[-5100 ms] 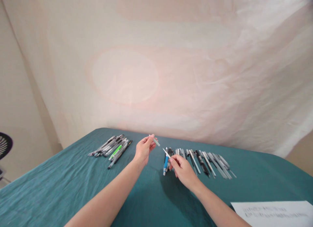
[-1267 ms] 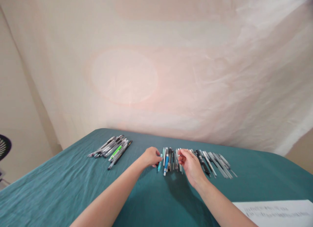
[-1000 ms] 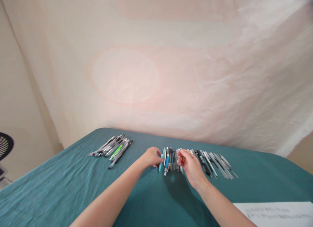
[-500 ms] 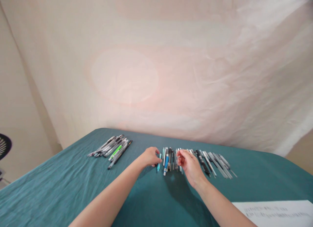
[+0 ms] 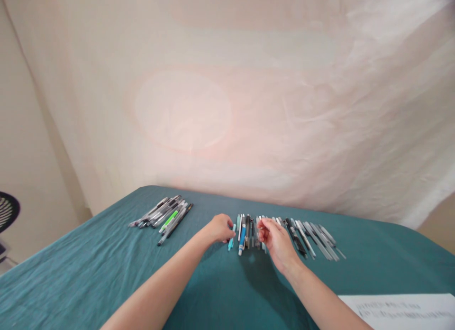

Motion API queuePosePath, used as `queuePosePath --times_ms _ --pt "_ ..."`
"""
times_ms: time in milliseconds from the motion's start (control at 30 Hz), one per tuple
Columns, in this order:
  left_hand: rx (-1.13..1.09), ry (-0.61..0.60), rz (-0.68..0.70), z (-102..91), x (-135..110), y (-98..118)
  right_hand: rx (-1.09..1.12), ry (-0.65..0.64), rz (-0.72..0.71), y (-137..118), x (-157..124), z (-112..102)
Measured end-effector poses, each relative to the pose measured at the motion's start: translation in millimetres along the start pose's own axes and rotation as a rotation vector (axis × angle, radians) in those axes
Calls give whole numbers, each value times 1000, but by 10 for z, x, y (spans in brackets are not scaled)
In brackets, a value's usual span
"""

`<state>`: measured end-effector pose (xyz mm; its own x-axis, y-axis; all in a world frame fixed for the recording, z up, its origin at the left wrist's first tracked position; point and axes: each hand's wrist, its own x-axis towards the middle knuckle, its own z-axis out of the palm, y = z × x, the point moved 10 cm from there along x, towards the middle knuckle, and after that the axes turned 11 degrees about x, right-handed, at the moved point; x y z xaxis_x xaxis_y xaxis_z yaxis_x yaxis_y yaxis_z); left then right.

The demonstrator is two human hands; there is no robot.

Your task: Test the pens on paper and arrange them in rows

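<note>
My left hand [image 5: 221, 229] is at the left end of a row of pens, its fingers closed on a turquoise pen [image 5: 231, 241]. Beside that pen lies a blue and white pen [image 5: 242, 237], then several dark pens [image 5: 248, 230]. My right hand [image 5: 275, 240] hovers over the middle of the row with loosely bent fingers slightly apart. I see nothing held in it, and it hides some of the pens beneath. To its right, black pens [image 5: 295, 239] and clear or grey pens [image 5: 322, 240] lie slanted side by side.
Another pile of pens [image 5: 159, 214], with a bright green one [image 5: 168, 221], lies at the left on the green tablecloth [image 5: 106, 259]. A printed white sheet [image 5: 398, 311] is at the lower right. Part of a black fan [image 5: 7, 211] shows at the left edge.
The left fingers have shifted slightly at the turquoise pen, whose lower end shows a little more. My right hand stays almost still. The whole view has moved slightly.
</note>
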<state>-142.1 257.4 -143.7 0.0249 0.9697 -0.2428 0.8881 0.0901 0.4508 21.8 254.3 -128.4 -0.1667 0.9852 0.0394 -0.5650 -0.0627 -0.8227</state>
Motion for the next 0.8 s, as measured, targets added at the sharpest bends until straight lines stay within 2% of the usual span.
queuePosePath --times_ms 100,200,300,433,500,567,700,800 --pt "26 19 6 -10 24 -27 0 -6 2 -8 -17 19" --pt "80 82 0 -109 49 -87 -76 -43 7 -69 -63 117" --pt "164 193 -14 -308 60 -181 -228 -157 50 -97 -154 316" --pt "288 316 -85 -597 62 -427 -479 -358 155 85 -392 515" --pt "344 348 -135 -735 54 -597 -593 -422 170 195 -540 506" --pt "391 371 -196 -885 23 -788 -704 -455 123 233 -673 448" --pt "468 417 -303 -1172 -122 -1137 -851 -477 -31 114 -849 310" --pt "515 416 -371 -1262 -248 -1337 -856 -488 -36 49 -898 231"
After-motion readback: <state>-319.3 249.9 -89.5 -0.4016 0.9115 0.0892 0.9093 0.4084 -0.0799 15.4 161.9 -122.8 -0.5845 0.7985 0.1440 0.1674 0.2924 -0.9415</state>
